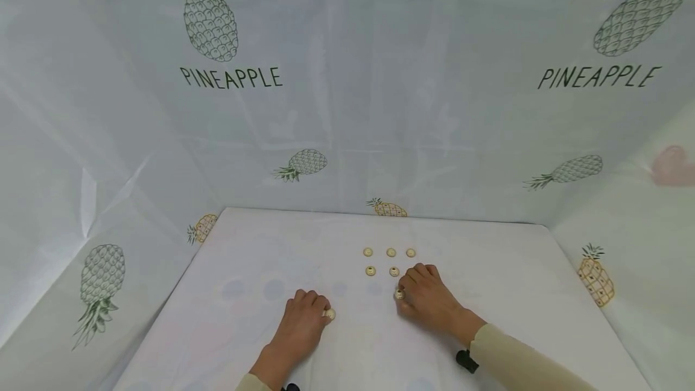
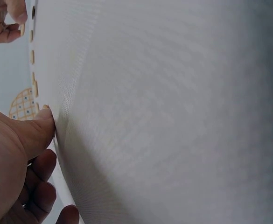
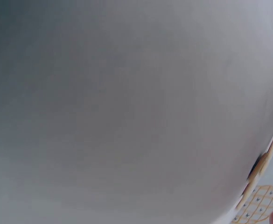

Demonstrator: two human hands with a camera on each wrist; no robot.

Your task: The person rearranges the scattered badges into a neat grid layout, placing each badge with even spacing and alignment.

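Note:
My left hand point(image 1: 304, 321) is low over the white table, thumb and fingers pinching a small pale round wooden disc point(image 1: 329, 314). In the left wrist view, the edge of that disc point(image 2: 46, 107) peeks out past the thumb tip. Farther right, my right hand point(image 1: 429, 300) pinches another disc with a dark mark point(image 1: 399, 294) between its fingertips. Beyond it lie loose discs in two rows: three at the back, including the middle disc point(image 1: 391, 252), and two in front, including the left disc point(image 1: 370, 271).
A white cloth covers the table point(image 1: 260, 240). Pineapple-printed sheeting point(image 1: 380, 119) rises at the back and both sides. Black straps show at both wrists, including the right strap point(image 1: 467, 361).

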